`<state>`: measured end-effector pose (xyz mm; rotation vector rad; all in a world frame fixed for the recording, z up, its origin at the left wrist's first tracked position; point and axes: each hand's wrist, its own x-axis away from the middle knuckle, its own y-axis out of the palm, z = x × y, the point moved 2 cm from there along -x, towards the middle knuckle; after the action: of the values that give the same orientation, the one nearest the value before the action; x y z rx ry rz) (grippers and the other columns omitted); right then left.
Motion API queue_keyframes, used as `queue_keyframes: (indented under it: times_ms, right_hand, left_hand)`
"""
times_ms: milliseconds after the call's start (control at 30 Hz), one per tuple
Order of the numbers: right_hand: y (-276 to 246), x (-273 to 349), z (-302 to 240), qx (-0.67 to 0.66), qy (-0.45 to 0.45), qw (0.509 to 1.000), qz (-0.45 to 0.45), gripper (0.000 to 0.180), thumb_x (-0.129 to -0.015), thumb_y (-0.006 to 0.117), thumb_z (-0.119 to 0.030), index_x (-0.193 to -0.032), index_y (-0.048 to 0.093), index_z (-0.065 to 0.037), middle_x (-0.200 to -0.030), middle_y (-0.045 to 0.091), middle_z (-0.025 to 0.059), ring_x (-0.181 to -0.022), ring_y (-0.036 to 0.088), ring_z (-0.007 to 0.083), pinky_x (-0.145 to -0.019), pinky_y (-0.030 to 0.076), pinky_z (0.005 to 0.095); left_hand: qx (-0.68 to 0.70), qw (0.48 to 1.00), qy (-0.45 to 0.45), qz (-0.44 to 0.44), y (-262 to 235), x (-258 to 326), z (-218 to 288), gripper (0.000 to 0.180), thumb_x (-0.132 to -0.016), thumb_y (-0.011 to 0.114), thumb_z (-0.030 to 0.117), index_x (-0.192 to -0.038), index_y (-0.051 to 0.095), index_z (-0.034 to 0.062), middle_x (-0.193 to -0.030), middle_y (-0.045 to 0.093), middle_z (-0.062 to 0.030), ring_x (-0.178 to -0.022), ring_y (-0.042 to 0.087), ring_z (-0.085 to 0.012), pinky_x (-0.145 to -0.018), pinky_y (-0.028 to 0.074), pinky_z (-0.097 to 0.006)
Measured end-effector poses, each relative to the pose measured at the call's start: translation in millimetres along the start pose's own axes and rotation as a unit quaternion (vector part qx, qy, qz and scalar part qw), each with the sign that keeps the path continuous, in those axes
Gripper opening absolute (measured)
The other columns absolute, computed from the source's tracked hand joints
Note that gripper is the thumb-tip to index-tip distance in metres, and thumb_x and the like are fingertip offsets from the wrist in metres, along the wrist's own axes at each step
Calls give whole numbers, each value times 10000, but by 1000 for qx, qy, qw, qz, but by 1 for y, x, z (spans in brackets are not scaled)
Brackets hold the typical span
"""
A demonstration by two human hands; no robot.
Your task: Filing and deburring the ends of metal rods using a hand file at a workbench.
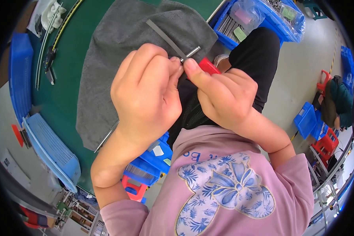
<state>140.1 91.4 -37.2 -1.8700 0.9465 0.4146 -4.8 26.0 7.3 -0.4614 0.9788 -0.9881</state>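
Observation:
In front of me, my left hand (145,86) is closed, thumb and fingertips pinching one end of a short shiny metal rod (194,51). My right hand (228,92) wraps around a red handle (208,66). A narrow flat grey blade, which looks like a file (163,35), runs from beside that thumb toward the far left and crosses the rod. The right thumb presses where blade and rod meet; the join of blade and handle is hidden. Both hands are over the near edge of a grey cloth (110,47).
The cloth covers part of a green table (67,94). A utility knife (50,59) and a tape measure strip (69,17) are at the left. Blue bins (259,23) with metal rods stand far right. A light-blue basket (53,145) sits by the table's left edge.

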Motion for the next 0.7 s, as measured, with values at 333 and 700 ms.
queue_keyframes:
  times_ms: [333, 700]
  right_hand:
    - [-17, -11, -10, 15, 32, 998, -59, 513, -619, 666, 56, -1123, 707, -33, -547, 465, -14, -433, 456, 128, -448, 332, 288]
    - [-30, -19, 7, -2, 18, 999, -30, 434, -679, 628, 122, -1101, 682, 39, -563, 546, 19, -430, 469, 131, -439, 380, 263]
  left_hand:
    - [-10, 1000, 1, 0, -2, 0, 1, 191, -638, 716, -64, -718, 564, 20, -749, 531, -81, -620, 520, -262, -528, 425, -354]
    - [-10, 1000, 10, -1, 0, 3, -1, 204, -643, 717, -79, -739, 566, 17, -758, 530, -87, -624, 520, -263, -535, 428, -349]
